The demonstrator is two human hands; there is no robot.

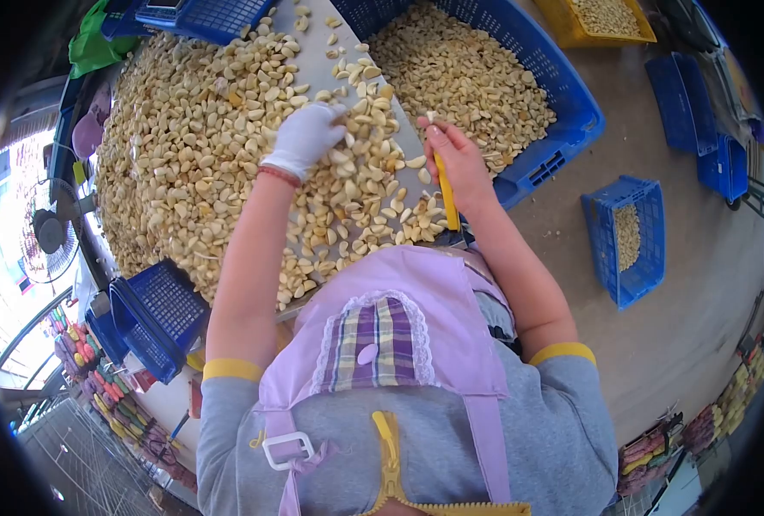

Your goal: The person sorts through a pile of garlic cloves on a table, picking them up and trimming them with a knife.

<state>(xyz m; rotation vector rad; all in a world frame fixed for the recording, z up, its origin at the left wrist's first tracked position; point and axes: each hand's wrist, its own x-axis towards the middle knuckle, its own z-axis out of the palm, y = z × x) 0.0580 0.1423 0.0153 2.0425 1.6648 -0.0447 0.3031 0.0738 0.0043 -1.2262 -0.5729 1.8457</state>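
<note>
My left hand (307, 138), in a white glove, reaches into peeled garlic cloves (360, 185) spread over the light metal tabletop. Its thumb stands apart from the other fingers, and no clove shows firmly gripped. My bare right hand (459, 163) is closed around a slim yellow-handled knife (446, 196), with the handle pointing back toward my body; the blade cannot be made out. A small pale piece, perhaps a clove, shows at the right fingertips. This hand is over the near edge of a large blue crate (571, 112) holding many cloves.
A big heap of cloves (175, 155) covers the table's left side. Blue baskets (154, 314) hang at the near left, and another basket (201, 21) sits at the far edge. On the floor at right stands a blue crate (649, 249); a yellow crate (563, 26) is farther back.
</note>
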